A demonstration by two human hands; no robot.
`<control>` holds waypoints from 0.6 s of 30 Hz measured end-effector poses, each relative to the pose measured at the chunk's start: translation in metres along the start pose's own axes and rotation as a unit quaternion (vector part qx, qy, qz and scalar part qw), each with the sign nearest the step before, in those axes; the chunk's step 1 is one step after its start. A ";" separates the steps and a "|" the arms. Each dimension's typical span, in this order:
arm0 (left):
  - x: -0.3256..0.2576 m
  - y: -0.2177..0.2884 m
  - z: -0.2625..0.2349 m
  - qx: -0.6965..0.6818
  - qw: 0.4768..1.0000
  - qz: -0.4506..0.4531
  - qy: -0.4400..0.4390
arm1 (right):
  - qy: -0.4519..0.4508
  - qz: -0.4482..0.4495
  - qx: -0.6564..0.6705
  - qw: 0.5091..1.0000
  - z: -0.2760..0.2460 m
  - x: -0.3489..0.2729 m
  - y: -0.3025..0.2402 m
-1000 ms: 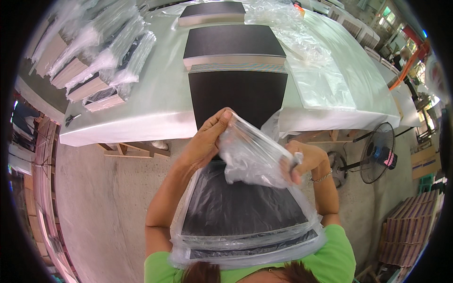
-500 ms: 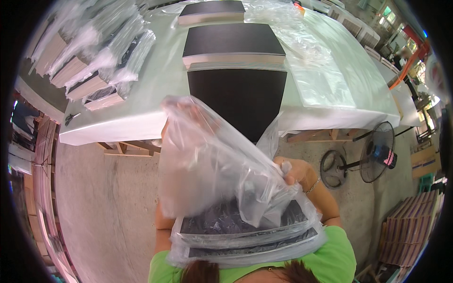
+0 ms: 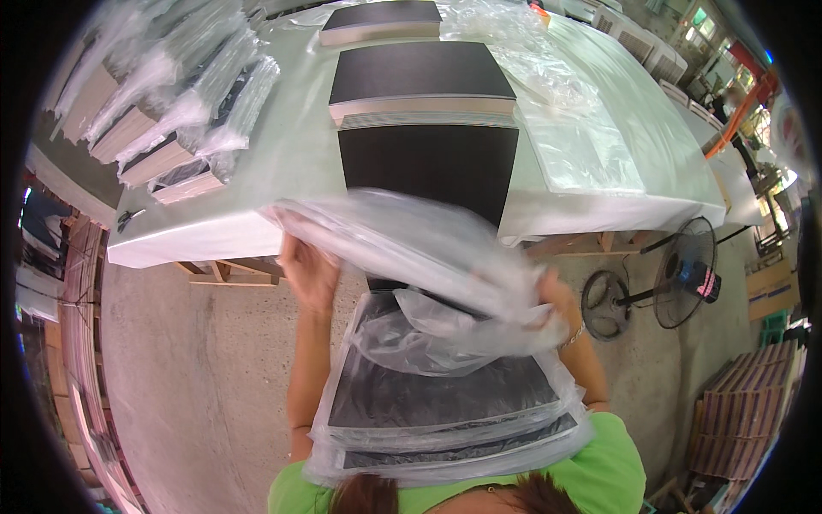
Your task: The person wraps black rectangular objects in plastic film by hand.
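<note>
A clear plastic bag [image 3: 402, 236] stretches between my two hands, its upper part blurred by motion. My left hand [image 3: 310, 270] is closed on its left edge, near the front of the table. My right hand [image 3: 555, 308], with a bracelet at the wrist, grips the opposite side; the film partly covers its fingers. Below them, against my body, lies a stack of black sheets [image 3: 445, 396] inside the bag's lower part. Just beyond the bag, a black sheet-covered stack [image 3: 428, 158] slopes down at the table's front edge; its lower end is hidden behind the film.
On the white-covered table [image 3: 282, 171] stand more black-topped stacks [image 3: 419, 77]. Bagged stacks [image 3: 163, 141] lie at the left, beside small scissors [image 3: 127, 219]. Flat plastic bags [image 3: 582, 146] lie at the right. A floor fan [image 3: 685, 272] stands right of the table.
My left hand has come out from behind the film and moved down slightly. The raised bag part has swung up and away from me, baring more of the bagged black stack.
</note>
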State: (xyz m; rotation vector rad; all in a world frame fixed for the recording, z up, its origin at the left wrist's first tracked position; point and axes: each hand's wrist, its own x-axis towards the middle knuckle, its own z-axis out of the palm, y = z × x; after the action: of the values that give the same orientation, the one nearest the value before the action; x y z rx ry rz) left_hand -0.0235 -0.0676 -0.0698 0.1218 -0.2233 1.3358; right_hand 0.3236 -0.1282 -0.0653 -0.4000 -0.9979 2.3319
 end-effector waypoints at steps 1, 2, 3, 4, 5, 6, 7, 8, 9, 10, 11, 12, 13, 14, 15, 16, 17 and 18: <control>0.008 0.007 0.008 -0.056 0.997 0.034 0.043 | 0.046 0.097 -0.069 0.992 -0.002 -0.005 0.009; 0.006 0.003 0.010 -0.037 0.999 0.005 0.003 | 0.037 0.113 -0.095 0.988 -0.001 -0.007 0.013; 0.004 -0.006 0.010 -0.018 0.999 -0.026 -0.036 | 0.029 0.084 -0.091 0.992 -0.002 -0.009 0.011; 0.003 -0.010 0.010 0.000 0.995 -0.057 -0.076 | 0.045 0.026 -0.069 0.996 -0.001 -0.011 0.006; 0.007 -0.004 -0.007 -0.015 0.961 -0.171 -0.218 | 0.078 -0.031 -0.044 0.995 0.003 -0.011 0.000; 0.003 0.002 -0.017 0.109 0.966 -0.159 -0.173 | 0.125 -0.101 -0.010 0.987 0.006 -0.013 -0.009; -0.008 0.011 -0.025 0.231 0.954 -0.145 -0.124 | 0.177 -0.169 0.018 0.969 0.011 -0.015 -0.019; -0.017 0.018 -0.030 0.348 0.926 -0.128 -0.075 | 0.233 -0.216 0.039 0.947 0.018 -0.016 -0.030; -0.016 0.017 -0.026 0.404 0.908 -0.105 -0.016 | 0.287 -0.244 0.052 0.925 0.023 -0.015 -0.039; -0.015 0.017 -0.020 0.457 0.884 -0.088 0.045 | 0.340 -0.265 0.055 0.901 0.029 -0.012 -0.049; -0.005 0.007 0.004 0.450 0.883 -0.069 0.115 | 0.385 -0.251 0.026 0.888 0.034 -0.008 -0.057; 0.005 0.001 0.021 0.441 0.877 -0.047 0.187 | 0.422 -0.223 -0.012 0.878 0.037 -0.001 -0.065; 0.018 0.001 0.027 0.494 0.854 -0.010 0.164 | 0.446 -0.195 -0.052 0.872 0.042 0.007 -0.074; 0.031 0.010 0.020 0.566 0.817 0.041 0.107 | 0.383 -0.170 -0.142 0.897 0.041 0.011 -0.083; 0.040 0.015 0.019 0.638 0.761 0.099 0.065 | 0.405 -0.180 -0.229 0.867 0.032 0.018 -0.089; 0.047 0.020 0.019 0.702 0.695 0.157 0.023 | 0.424 -0.188 -0.313 0.829 0.016 0.028 -0.091; 0.059 0.012 0.026 0.767 0.607 0.206 0.031 | 0.445 -0.196 -0.395 0.780 0.001 0.035 -0.095; 0.066 0.000 0.042 0.823 0.507 0.254 0.041 | 0.467 -0.261 -0.425 0.730 -0.005 0.043 -0.096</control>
State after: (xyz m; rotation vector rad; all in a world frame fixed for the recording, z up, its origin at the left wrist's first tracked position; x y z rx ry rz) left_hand -0.0128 -0.0137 -0.0133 1.7276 1.3269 1.6766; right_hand 0.3281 -0.0452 -0.0002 -1.2787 -1.3018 0.7927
